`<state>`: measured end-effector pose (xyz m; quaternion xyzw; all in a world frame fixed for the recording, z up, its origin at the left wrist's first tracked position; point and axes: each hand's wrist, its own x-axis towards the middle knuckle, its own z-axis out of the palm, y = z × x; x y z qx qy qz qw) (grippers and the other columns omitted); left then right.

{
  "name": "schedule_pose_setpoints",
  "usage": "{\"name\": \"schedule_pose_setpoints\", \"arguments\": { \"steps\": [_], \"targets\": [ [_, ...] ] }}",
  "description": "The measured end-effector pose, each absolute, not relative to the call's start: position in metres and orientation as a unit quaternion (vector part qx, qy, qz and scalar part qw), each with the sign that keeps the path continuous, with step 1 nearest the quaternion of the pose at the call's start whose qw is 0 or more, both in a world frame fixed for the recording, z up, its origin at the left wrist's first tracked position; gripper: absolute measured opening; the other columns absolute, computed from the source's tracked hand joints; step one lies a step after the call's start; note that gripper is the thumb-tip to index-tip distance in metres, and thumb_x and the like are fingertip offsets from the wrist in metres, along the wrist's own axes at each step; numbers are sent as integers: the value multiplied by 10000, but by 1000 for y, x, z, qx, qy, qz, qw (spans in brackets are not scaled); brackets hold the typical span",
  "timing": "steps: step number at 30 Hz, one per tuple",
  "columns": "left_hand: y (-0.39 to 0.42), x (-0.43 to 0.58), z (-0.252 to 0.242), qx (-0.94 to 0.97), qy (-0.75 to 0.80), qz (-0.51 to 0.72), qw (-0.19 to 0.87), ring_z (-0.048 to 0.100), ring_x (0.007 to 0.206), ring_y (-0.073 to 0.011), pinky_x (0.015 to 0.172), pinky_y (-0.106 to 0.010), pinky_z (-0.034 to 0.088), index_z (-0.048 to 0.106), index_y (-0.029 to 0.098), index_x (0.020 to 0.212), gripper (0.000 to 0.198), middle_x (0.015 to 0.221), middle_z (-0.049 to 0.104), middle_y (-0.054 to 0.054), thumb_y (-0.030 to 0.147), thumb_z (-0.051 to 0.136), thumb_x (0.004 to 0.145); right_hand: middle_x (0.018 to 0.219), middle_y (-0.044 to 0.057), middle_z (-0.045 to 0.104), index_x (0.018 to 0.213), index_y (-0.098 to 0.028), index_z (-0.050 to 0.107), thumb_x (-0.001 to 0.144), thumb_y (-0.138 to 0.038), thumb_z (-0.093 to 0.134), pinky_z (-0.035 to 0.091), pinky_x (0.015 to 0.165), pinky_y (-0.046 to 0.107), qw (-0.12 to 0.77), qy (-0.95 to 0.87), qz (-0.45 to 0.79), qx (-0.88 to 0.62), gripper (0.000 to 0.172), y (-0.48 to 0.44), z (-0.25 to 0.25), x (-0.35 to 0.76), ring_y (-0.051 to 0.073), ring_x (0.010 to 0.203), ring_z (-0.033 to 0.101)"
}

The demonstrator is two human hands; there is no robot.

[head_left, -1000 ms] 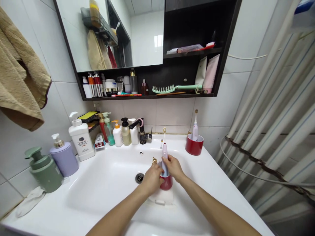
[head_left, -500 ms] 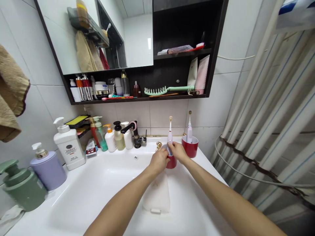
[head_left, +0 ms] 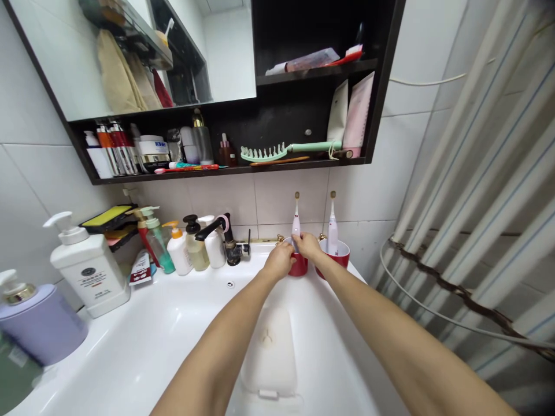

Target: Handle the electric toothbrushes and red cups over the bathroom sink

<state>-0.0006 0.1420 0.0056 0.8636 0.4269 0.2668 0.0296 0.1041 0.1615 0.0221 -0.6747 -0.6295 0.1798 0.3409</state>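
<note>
My left hand is closed on the left side of a red cup at the back rim of the sink. An electric toothbrush with a pale pink handle stands upright in that cup, its head up. The fingers of my right hand are pinched on the toothbrush's handle, just above the cup's rim. Right beside it is a second red cup, partly hidden by my right wrist, with another pale electric toothbrush in it.
A black faucet and several pump bottles line the sink's back edge. On the left stand a large white bottle and a purple dispenser. A whitish flat item lies in the sink. Above hangs a dark shelf.
The red cup in my hands has gone from over the sink's edge back toward the wall, toothbrush still in it. The camera view has shifted closer and to the right.
</note>
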Motion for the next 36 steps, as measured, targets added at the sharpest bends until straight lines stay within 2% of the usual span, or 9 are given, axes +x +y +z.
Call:
{"name": "schedule_pose_setpoints", "arguments": {
  "steps": [8, 12, 15, 17, 24, 27, 30, 32, 36],
  "targets": [
    [130, -6, 9, 817, 443, 360, 82, 398, 910, -177, 802, -289, 309, 514, 131, 882, 348, 961, 478, -79, 55, 505, 543, 984, 47, 483, 967, -147, 446, 752, -264, 391, 409, 698, 338, 415, -618, 149, -651, 251, 149, 32, 103, 137, 827, 490],
    [109, -16, 30, 673, 472, 526, 220, 456, 673, -116, 681, -271, 357, 457, 155, 983, 414, 670, 493, -2, 82, 484, 576, 773, 30, 522, 1062, -139, 388, 729, -197, 393, 392, 687, 313, 504, -598, 127, -610, 337, 117, 46, 97, 132, 728, 489],
    [77, -23, 59, 575, 349, 620, 404, 391, 468, -55, 526, -207, 349, 189, 194, 1179, 653, 532, 415, 70, 85, 464, 597, 603, -43, 453, 1183, -187, 205, 723, -167, 323, 406, 589, 247, 560, -606, 141, -548, 476, 78, 58, 86, 89, 558, 455],
    [52, -25, 77, 551, 225, 641, 485, 367, 436, -36, 487, -181, 325, 72, 240, 1202, 747, 528, 410, 85, 88, 477, 593, 578, -73, 400, 1208, -253, 69, 722, -183, 311, 398, 530, 206, 602, -614, 172, -480, 547, 50, 66, 77, 61, 492, 414],
    [3, -24, 89, 517, 120, 618, 580, 390, 422, -33, 471, -180, 319, 61, 285, 1188, 807, 516, 432, 99, 126, 542, 561, 519, -99, 384, 1186, -291, 137, 653, -144, 433, 332, 421, 161, 702, -538, 406, -230, 627, -3, 77, 57, 37, 424, 359],
    [0, -28, 86, 475, 131, 638, 591, 396, 417, -34, 452, -170, 307, 276, 229, 1098, 630, 497, 450, 86, 190, 576, 546, 513, -96, 412, 1098, -285, 294, 658, -208, 459, 293, 353, 150, 710, -490, 451, -231, 475, -7, 78, 59, 33, 382, 355],
    [-1, -33, 86, 444, 166, 614, 631, 354, 347, -36, 359, -161, 232, 477, 132, 669, 326, 400, 413, 49, 449, 479, 595, 453, -79, 403, 754, -195, 483, 668, -365, 431, 284, 321, 160, 712, -451, 481, -243, 198, -9, 80, 63, 35, 340, 352],
    [-1, -34, 87, 447, 192, 573, 660, 289, 284, -35, 314, -166, 153, 401, 135, 458, 494, 321, 352, 35, 600, 313, 601, 387, -78, 360, 537, -170, 436, 667, -458, 383, 262, 299, 163, 709, -443, 487, -254, 321, -10, 83, 64, 30, 298, 318],
    [1, -25, 88, 477, 229, 507, 680, 224, 233, -35, 301, -174, 88, 336, 153, 369, 596, 254, 287, 29, 686, 149, 559, 305, -92, 242, 387, -179, 268, 650, -586, 246, 181, 261, 163, 681, -469, 463, -319, 485, -12, 84, 66, 20, 235, 208]
  ]
}}
